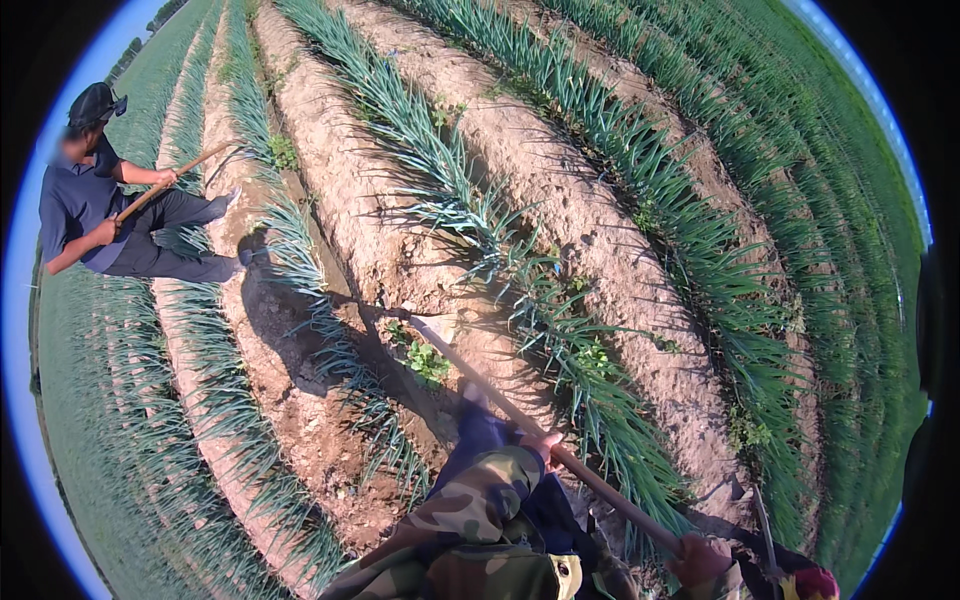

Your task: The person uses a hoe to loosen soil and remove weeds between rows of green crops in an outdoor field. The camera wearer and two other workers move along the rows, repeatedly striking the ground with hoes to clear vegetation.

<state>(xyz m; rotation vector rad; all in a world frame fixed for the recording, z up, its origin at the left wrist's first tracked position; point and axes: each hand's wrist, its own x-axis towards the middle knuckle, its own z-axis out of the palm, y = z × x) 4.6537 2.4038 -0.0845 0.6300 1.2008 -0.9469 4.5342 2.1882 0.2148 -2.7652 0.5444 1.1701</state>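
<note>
A long wooden-handled hoe (487, 390) runs diagonally from the lower right towards the soil ahead of me. My left hand (546, 448) grips the middle of its handle, below a camouflage sleeve. Near the handle's rear end, my right hand (701, 559) is closed around it. The hoe's metal blade (437, 328) rests at or just over the earth between two rows, close to a small leafy green plant (426, 363); contact with the soil cannot be told. Beside the handle grows a row of green onion plants (517, 281).
At the left a co-worker (94, 191) stands among the rows, holding another long-handled tool (176, 176). Ridges of bare soil (592, 225) alternate with further green onion rows (705, 247). A thin pole (765, 525) and a red item (816, 583) are at the lower right.
</note>
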